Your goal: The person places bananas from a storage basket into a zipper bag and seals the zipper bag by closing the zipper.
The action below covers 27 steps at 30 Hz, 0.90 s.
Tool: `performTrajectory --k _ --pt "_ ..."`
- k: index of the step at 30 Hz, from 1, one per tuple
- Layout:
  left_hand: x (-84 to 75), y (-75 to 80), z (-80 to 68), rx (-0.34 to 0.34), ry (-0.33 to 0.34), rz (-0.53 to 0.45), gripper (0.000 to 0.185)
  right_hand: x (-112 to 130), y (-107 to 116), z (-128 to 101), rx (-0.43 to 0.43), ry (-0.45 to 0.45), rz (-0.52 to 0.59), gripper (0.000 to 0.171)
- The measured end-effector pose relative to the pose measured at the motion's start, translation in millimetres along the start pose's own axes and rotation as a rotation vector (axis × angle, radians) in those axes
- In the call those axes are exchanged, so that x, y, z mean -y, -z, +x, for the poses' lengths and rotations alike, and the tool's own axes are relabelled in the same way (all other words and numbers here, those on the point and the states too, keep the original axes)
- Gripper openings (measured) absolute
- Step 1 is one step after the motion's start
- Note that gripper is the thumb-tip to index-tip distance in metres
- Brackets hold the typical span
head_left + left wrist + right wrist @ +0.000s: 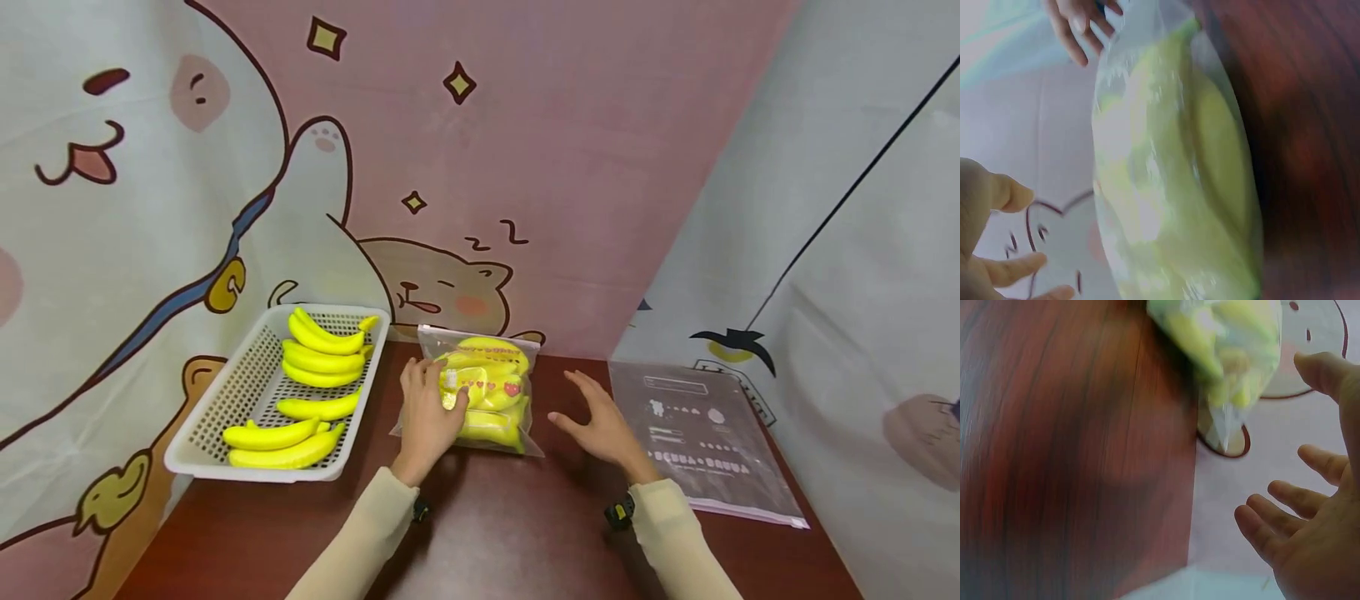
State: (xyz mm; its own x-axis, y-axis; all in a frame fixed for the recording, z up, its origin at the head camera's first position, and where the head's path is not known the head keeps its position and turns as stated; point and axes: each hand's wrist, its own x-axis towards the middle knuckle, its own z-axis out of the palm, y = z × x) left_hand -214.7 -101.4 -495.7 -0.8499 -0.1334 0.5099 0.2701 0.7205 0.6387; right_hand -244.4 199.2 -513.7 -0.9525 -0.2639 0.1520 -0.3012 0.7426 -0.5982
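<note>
A clear zip bag [491,392] packed with yellow bananas [1172,162] lies at the middle of the table, printed with hearts and a strawberry. My left hand [433,412] is over the bag's left side, fingers spread and thumb over its front in the head view. In the left wrist view those fingers [1007,272] stand apart from the bag. To the right of the bag, my right hand [602,423] hovers with nothing in it, its fingers [1266,519] loosely spread and the thumb toward the bag.
A white perforated basket [180,454] holding several bananas [288,446] stands on the left. On the right lies a flat clear zip bag [697,433] with a pink slider edge. A cartoon-printed cloth [570,167] hangs behind the brown table [510,533].
</note>
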Motion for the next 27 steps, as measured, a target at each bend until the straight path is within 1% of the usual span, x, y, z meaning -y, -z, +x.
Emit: performTrajectory --k 3,5,7,12,16,19,21,27 --pt "-17.6 -7.5 -6.6 -0.008 -0.134 0.015 0.051 -15 12 -4 -0.008 -0.012 -0.041 0.086" --pt "-28.3 -14.0 -11.0 0.024 -0.218 0.017 0.051 -25 20 -6 -0.015 -0.019 -0.066 0.085" --pt "-37.5 -21.2 -16.4 0.087 -0.29 0.015 0.052 -35 28 -9 -0.017 -0.026 -0.087 0.083" --pt "-54.4 -39.0 -33.6 0.283 -0.436 0.028 0.056 -57 43 -15 0.016 -0.038 -0.139 0.081" --pt "-66.4 -51.4 -45.4 0.395 -0.557 0.056 0.057 -72 50 -19 0.034 -0.052 -0.179 0.079" --pt "-75.7 -61.9 -50.1 0.468 -0.633 0.076 0.056 -84 55 -21 0.043 -0.056 -0.198 0.077" --pt "-81.0 -70.2 -52.2 0.514 -0.67 0.091 0.055 -91 58 -23 0.047 -0.054 -0.207 0.075" --pt "-98.1 -96.5 -53.9 0.663 -0.735 0.113 0.052 -111 65 -28 0.041 -0.044 -0.259 0.07"
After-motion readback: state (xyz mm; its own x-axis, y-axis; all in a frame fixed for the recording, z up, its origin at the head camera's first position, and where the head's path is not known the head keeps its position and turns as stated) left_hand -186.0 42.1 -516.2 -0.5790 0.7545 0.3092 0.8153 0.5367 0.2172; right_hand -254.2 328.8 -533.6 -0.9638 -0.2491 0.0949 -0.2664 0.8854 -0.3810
